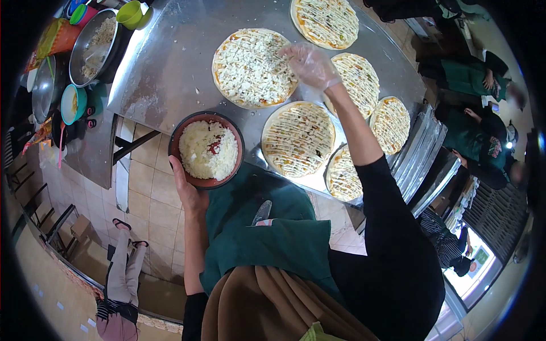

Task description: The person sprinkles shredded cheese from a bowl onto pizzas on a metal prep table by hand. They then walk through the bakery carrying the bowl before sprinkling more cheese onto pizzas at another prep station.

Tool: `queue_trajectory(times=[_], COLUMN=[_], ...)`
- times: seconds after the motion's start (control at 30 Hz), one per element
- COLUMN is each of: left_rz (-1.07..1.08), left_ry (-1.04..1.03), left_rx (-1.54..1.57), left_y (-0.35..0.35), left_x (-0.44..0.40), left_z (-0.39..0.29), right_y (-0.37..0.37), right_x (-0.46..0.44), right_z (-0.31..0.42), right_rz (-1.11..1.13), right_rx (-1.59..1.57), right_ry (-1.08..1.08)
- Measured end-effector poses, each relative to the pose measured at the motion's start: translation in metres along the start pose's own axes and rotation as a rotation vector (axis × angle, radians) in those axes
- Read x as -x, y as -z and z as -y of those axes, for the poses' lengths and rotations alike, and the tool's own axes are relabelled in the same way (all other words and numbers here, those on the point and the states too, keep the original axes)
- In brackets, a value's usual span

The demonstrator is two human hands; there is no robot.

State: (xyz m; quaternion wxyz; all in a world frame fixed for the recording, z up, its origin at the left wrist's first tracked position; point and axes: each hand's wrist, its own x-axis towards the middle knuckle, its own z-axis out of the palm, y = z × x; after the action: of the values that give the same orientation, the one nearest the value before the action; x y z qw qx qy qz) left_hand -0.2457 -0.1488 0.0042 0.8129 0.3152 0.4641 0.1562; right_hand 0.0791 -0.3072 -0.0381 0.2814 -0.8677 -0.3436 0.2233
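My left hand (pixel 186 190) grips the rim and side of a dark reddish-brown bowl (pixel 240 162), its thumb at the edge. Crumbled white cheese (pixel 199 148) fills much of the bowl, with the red bottom showing in a gap. My right hand (pixel 311 63) wears a clear plastic glove and hovers at the right edge of a pizza (pixel 250 68) thickly covered in white cheese. Its fingers are bent together; what they hold is hidden. Just below lies another pizza (pixel 298 139) with sauce stripes over its toppings. A third striped pizza (pixel 358 82) sits partly behind my right wrist.
More striped pizzas (pixel 325 21) lie on the metal table (pixel 165 62). Stacked metal trays (pixel 418 153) stand at its right. A large metal bowl (pixel 114 42), a teal bowl (pixel 81 102) and green cups (pixel 130 14) are at the left. Several other people are around.
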Motion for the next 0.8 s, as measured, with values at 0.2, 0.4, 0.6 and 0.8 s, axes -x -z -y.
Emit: queue_trajectory(times=[0.2,0.4,0.6,0.8], left_rz=[0.009,0.006,0.077,0.053], left_ry=[-0.012,-0.031,-0.123,-0.232], left_rx=[-0.008,-0.023,-0.103,-0.15], left_y=[-0.005,-0.009,-0.016,-0.03], left_x=[0.004,0.006,-0.003,-0.004], left_z=[0.002,0.004,0.016,0.034], right_y=[-0.007,0.023,-0.011,-0.055], right_x=[-0.028,0.015,0.073,0.097], right_z=[-0.005,0.065,0.145,0.154], right_rz=[-0.182,0.138,0.417,0.429], right_rx=[0.197,-0.301,0.052,0.304], right_ry=[0.134,0.005,0.397,0.33])
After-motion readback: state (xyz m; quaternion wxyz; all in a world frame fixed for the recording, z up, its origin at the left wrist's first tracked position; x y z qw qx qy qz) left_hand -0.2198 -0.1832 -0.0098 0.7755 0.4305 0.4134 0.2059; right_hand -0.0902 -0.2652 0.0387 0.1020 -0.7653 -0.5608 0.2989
